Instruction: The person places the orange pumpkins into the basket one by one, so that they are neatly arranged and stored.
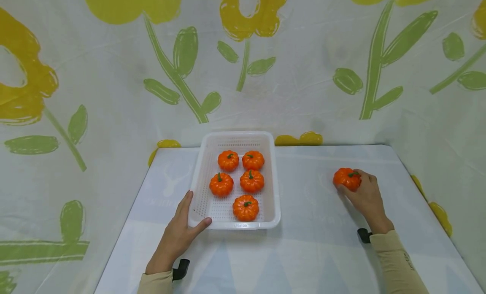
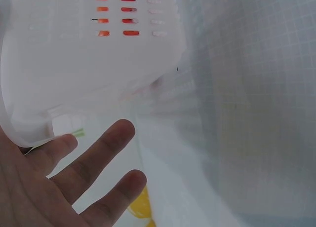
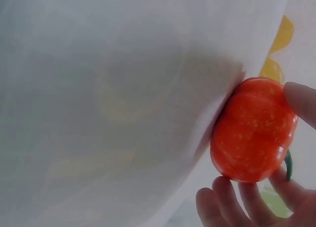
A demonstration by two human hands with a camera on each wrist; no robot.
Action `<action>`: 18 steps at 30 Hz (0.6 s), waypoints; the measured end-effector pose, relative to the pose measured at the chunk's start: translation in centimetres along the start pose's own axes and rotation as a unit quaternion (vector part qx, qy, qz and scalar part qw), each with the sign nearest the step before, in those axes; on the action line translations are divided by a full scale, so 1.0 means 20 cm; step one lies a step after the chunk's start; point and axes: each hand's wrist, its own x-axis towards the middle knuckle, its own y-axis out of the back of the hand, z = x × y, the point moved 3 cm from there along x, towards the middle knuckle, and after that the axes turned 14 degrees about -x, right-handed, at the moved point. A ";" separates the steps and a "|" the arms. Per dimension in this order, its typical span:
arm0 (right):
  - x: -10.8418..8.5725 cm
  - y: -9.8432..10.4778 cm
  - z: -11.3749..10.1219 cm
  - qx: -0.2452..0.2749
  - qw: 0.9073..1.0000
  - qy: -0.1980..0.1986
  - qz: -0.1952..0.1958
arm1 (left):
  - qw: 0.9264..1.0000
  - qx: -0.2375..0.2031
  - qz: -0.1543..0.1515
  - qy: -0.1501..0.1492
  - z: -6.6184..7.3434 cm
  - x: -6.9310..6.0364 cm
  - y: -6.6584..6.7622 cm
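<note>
A white plastic basket (image 1: 236, 225) with perforated walls holds several small orange toy pumpkins (image 1: 246, 208) with green stems. At its near-left corner, my left hand (image 1: 177, 235) rests with straight, spread fingers and the thumb along the front rim. In the left wrist view, fingers (image 2: 94, 158) reach out beside the basket's side wall (image 2: 74, 64). Off to the right, my right hand (image 1: 369, 197) grips another toy pumpkin (image 1: 346, 179) between thumb and fingers. That pumpkin (image 3: 254, 131) appears to touch the tabletop in the right wrist view.
The pale table (image 1: 303, 243) has a printed cover, and its back edge meets a hanging cloth (image 1: 303, 95) with yellow flowers and green leaves. Cloth also hangs at both sides. A stretch of tabletop lies between the basket and the right hand.
</note>
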 end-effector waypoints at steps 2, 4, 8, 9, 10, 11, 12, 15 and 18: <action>0.00 0.00 0.00 0.001 1.000 0.001 0.003 | 1.000 0.000 0.000 -0.001 0.00 0.00 0.00; 0.00 0.00 0.00 0.002 1.000 0.003 0.005 | 1.000 0.001 0.000 -0.002 0.00 0.00 0.00; 0.00 -0.01 0.01 0.003 1.000 0.003 0.009 | 1.000 0.003 -0.002 -0.003 0.00 0.00 0.00; 0.00 -0.01 0.02 0.003 1.000 0.004 0.010 | 1.000 0.004 -0.002 -0.004 0.00 0.00 0.00; 0.00 -0.01 0.02 0.004 1.000 0.005 0.011 | 1.000 0.004 -0.002 -0.005 0.00 0.00 0.00; 0.00 -0.01 0.02 0.004 1.000 0.006 0.013 | 1.000 0.005 -0.002 -0.005 0.00 0.00 0.00; 0.00 -0.01 0.02 0.003 1.000 0.007 0.013 | 1.000 0.005 -0.001 -0.005 0.00 0.00 0.00; 0.00 0.00 0.01 0.005 1.000 0.009 0.016 | 1.000 0.010 -0.002 -0.004 0.00 0.00 0.00; 0.00 0.01 0.01 0.008 1.000 0.010 0.018 | 1.000 0.014 -0.004 -0.006 0.00 -0.01 0.00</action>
